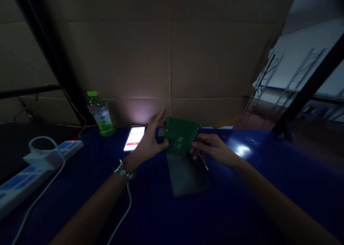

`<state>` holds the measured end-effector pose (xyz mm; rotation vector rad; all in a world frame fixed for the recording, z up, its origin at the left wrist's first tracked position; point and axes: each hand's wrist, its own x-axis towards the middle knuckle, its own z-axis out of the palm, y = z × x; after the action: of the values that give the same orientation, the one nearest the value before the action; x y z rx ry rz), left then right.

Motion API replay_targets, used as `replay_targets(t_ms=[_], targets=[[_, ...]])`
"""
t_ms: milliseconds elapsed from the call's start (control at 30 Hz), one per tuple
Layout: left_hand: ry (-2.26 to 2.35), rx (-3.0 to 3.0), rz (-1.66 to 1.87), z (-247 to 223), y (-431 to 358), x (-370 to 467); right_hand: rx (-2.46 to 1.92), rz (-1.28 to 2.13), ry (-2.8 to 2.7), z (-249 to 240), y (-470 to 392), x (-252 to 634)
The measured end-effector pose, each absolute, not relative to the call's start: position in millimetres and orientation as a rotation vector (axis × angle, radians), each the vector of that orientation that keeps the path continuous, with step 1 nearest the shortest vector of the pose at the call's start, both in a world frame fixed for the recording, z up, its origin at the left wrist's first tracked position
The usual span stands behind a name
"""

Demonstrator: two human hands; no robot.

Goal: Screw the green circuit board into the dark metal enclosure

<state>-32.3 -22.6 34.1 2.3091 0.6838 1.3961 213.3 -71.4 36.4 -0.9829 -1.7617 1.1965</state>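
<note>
A green circuit board [180, 135] is held up and tilted between my two hands. My left hand [152, 139] grips its left edge, the thumb low on the board and the fingers raised behind that side. At the lower right edge, my right hand [208, 146] pinches the board between thumb and fingers. A thin metal rod-like tool [205, 163] sticks out below my right hand; what holds its other end is hidden. Beneath the board, a dark flat panel [185, 180] lies on the blue table [150, 209].
A lit phone [134, 139] with a white cable [126, 211] is left of my left hand. Farther left stand a green-capped bottle [100, 114] and a white power strip [53, 159] with a plugged-in adapter. Cardboard [129, 51] walls the back. A small white piece [252, 140] lies at right.
</note>
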Motion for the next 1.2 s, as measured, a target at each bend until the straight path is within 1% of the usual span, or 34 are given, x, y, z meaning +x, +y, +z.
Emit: replay_targets(t_ms=[133,333,533,867,1033,1200], targets=[[0.627,2.278,1.441,37,-22,-33,-0.943,1.313,-1.664,33,-71,214],[0.619,2.255,1.402,33,-27,-24,-0.957,1.45,-1.529,21,-69,202],[0.689,2.124,1.355,20,-39,-3,-0.897,1.305,-1.541,7,-74,186],[0.777,2.014,1.257,9,-37,0,-0.838,1.289,-1.539,9,-75,189],[0.776,1.888,1.212,20,-32,-6,-0.972,1.38,-1.473,17,-71,193],[0.868,1.723,1.205,23,-19,-14,-1.068,1.293,-1.442,27,-68,202]])
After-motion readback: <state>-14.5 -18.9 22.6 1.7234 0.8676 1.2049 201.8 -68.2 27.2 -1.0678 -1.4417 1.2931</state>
